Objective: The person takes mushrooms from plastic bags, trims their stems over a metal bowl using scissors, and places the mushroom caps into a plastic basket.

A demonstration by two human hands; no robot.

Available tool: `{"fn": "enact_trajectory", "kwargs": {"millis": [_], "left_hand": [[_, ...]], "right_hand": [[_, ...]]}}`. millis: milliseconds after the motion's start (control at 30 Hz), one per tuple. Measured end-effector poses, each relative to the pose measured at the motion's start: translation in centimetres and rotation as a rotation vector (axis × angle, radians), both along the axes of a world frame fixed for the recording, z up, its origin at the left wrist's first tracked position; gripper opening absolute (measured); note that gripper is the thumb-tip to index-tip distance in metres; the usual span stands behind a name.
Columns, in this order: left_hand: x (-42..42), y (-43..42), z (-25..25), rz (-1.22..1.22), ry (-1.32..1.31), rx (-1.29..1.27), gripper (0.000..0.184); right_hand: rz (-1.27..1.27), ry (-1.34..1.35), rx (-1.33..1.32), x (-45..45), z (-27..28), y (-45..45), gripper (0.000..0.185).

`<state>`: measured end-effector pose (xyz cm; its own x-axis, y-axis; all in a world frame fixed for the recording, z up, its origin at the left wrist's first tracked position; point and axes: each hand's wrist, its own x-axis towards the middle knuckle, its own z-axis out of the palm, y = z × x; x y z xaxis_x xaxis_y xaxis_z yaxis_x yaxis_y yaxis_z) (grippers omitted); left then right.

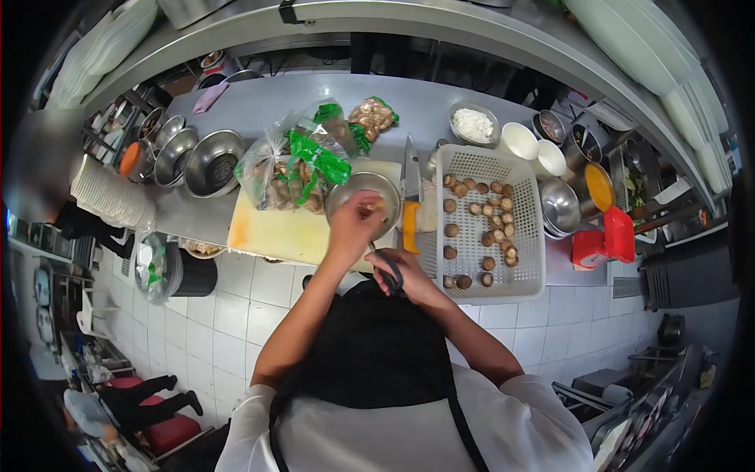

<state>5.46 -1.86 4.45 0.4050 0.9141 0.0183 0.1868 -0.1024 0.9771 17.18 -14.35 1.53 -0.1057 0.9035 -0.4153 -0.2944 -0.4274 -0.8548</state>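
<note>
My left hand (354, 224) is over a metal bowl (368, 180), its fingers pinched together on something small that I cannot make out. Just below it, my right hand (409, 275) is closed around the dark handles of a pair of scissors (388, 277), whose blades point up toward the bowl. The bowl stands at the right end of a yellowish cutting board (287, 236). On the board's left lies a clear plastic bag (271, 177) of mushrooms with green print. To the right, a white perforated basket (480, 287) holds several brown mushrooms (498, 222).
A knife (411, 169) and a yellow-orange handle (410, 228) lie between bowl and basket. Another mushroom bag (373, 118) lies behind. Steel bowls (212, 165) stand left; a bowl of white food (473, 124) and a red container (590, 249) stand right. A shelf crosses overhead. Other people are at left.
</note>
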Motion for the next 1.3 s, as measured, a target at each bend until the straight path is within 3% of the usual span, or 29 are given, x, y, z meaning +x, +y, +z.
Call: {"fn": "enact_trajectory", "kwargs": {"millis": [33,100,167,267,367,500,567,667,767,867,933,967,1000,1067,1100,1133,1167,1200,1233,1300], "left_hand": [[1.9,-0.1,0.9,-0.073,0.159,0.039,0.036],[5.9,0.0,-0.9,-0.272,0.061,0.132,0.043],[9.3,-0.4,0.1,-0.283,-0.010,0.114,0.043],[10.3,-1.0,3.0,-0.183,0.033,0.182,0.037],[6.6,0.0,3.6,-0.052,0.078,0.548,0.026],[-2.2,3.0,3.3,0.366,0.142,0.711,0.010],[-6.4,5.4,2.8,0.547,0.216,0.758,0.013],[-9.5,8.6,3.2,0.439,0.278,0.737,0.009],[-9.7,11.7,2.0,0.128,0.667,0.656,0.013],[-8.1,14.2,-1.4,0.126,1.029,0.663,0.016],[-6.9,14.6,-2.1,0.146,1.003,0.606,0.015],[-6.5,14.6,-2.1,0.088,1.157,0.558,0.008],[-6.7,14.9,-3.4,0.044,1.186,0.558,0.010],[-5.4,15.4,-6.2,0.259,1.150,0.517,0.007],[-5.0,14.4,-5.3,0.346,1.170,0.592,0.007],[-4.1,16.2,-9.7,0.533,1.101,0.849,0.005],[-5.1,13.7,-4.5,0.391,1.145,0.715,0.003],[-5.5,13.4,-3.6,0.296,1.144,0.699,0.003],[-5.1,15.0,-5.1,0.334,1.100,0.641,0.004],[-5.5,13.8,-4.4,0.367,1.009,0.684,0.006]], "right_hand": [[0.024,0.014,0.018,-0.1,-0.1,-0.3,0.033],[-0.010,-0.010,0.071,-0.1,0.0,-0.8,0.031],[-0.017,-0.003,0.103,0.1,-0.4,-1.3,0.028],[-0.041,-0.057,0.128,0.7,0.1,-1.9,0.029],[-0.103,-0.125,0.088,1.4,0.9,-2.6,0.032],[-0.166,-0.159,0.059,2.1,0.7,-3.4,0.032],[-0.193,-0.144,0.039,2.4,0.9,-3.6,0.031],[-0.204,-0.135,0.035,2.2,1.2,-3.4,0.030],[-0.156,-0.172,0.066,1.8,1.0,-2.9,0.031],[-0.133,-0.202,0.075,1.2,1.5,-2.5,0.030],[-0.116,-0.234,0.135,1.4,0.8,-2.5,0.027],[-0.093,-0.238,0.192,1.6,-0.3,-2.4,0.027],[-0.072,-0.249,0.178,1.5,-0.5,-2.5,0.027],[-0.039,-0.294,0.143,1.6,0.0,-2.2,0.027],[-0.058,-0.325,0.124,1.7,-0.4,-2.1,0.027],[-0.034,-0.272,0.222,2.6,-2.9,-1.7,0.028],[-0.114,-0.398,0.175,2.7,-3.7,-1.4,0.030],[-0.070,-0.428,0.159,3.3,-4.2,-0.7,0.022],[-0.043,-0.381,0.167,6.0,-9.2,1.5,0.023],[0.002,-0.514,0.203,4.3,-4.6,0.5,0.032]]}}
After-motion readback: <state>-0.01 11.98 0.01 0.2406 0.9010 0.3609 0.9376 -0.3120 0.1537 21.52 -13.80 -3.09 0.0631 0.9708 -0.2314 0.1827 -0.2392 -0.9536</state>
